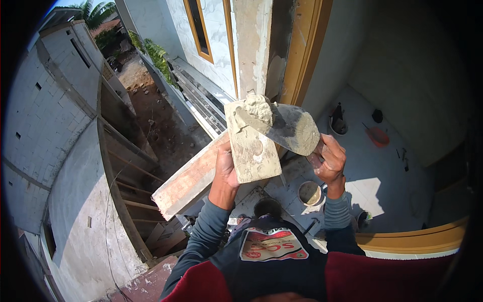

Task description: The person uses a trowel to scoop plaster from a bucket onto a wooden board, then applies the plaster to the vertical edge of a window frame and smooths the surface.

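Observation:
My left hand (226, 166) grips a pale, mortar-smeared rectangular plastering board (254, 161) by its left edge, held up in front of me. A lump of wet, beige-grey mortar (258, 107) sits at the board's far end. My right hand (330, 160) is closed around a trowel; its handle is hidden by the fingers. The trowel's broad, rounded metal blade (288, 127) reaches left over the board and touches the mortar. More mortar clings to the blade near my right hand.
Beyond the board stands a partly plastered wall edge (251, 45) beside a yellow-brown door frame (302, 50). A ledge or beam (188, 176) runs left, above a lower dirt passage (161, 121). Below are a mortar bucket (310, 194), a dark bucket (268, 206) and a red container (378, 137).

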A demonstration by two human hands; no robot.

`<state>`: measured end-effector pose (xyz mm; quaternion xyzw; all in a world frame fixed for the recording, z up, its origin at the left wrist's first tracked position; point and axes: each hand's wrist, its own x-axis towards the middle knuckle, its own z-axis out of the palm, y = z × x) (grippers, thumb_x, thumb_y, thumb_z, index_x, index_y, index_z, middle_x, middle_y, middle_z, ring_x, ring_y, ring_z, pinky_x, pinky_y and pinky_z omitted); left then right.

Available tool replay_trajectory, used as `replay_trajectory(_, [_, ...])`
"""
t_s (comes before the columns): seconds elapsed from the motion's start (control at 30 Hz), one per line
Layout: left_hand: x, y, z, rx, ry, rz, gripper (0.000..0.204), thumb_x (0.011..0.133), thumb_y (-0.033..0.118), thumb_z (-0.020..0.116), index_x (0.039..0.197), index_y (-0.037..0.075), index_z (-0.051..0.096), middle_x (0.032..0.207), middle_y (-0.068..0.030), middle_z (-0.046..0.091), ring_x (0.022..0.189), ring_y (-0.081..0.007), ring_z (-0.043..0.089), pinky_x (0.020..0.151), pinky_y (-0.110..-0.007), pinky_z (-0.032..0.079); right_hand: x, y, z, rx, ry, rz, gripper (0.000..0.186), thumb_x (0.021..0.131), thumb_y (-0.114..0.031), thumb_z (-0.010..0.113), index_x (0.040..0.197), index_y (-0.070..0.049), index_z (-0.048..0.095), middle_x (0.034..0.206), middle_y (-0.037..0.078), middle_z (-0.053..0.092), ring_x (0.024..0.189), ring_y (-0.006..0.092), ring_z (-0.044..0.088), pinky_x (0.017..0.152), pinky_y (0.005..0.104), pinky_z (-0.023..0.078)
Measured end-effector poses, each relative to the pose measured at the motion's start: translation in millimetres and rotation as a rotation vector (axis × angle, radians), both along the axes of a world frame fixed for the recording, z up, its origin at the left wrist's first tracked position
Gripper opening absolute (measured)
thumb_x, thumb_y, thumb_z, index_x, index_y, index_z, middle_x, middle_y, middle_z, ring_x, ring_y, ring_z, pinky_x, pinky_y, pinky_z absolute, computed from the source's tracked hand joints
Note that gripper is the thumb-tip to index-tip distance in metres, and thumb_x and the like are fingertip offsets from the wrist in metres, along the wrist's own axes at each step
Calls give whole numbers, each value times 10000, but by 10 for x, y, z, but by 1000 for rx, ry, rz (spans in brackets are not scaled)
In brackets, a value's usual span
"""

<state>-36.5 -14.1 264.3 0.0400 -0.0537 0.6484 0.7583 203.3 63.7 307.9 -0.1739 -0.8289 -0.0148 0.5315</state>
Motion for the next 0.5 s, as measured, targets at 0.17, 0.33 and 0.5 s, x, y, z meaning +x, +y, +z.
replay_trajectory(0.17, [-19, -24, 41, 82, -36, -39, 453, 887, 146, 430, 1293, -52, 463, 1208, -237, 585, 1044, -347, 626, 927, -509, 500, 157, 27, -141, -15, -102, 21, 302, 539, -8, 754, 821, 29, 655, 857, 125, 634, 675, 271, 617, 571, 335, 501])
replay_trajectory(0.33, [-15, -24, -50, 44, 6, -21, 480, 881, 145, 444, 1314, -63, 438, 1232, -243, 566, 1075, -354, 608, 950, -506, 484, 441, 64, -156, -34, -241, 9, 288, 530, 10, 632, 816, 41, 642, 875, 132, 635, 686, 270, 620, 573, 346, 506])
replay_trajectory(0.5, [79, -56, -168, -10, 102, 43, 503, 862, 137, 481, 1316, -73, 428, 1246, -243, 555, 1097, -360, 594, 960, -506, 476, 689, 32, 73, -110, -332, 23, 259, 556, 1, 638, 812, 32, 640, 881, 125, 639, 718, 257, 623, 598, 346, 510])
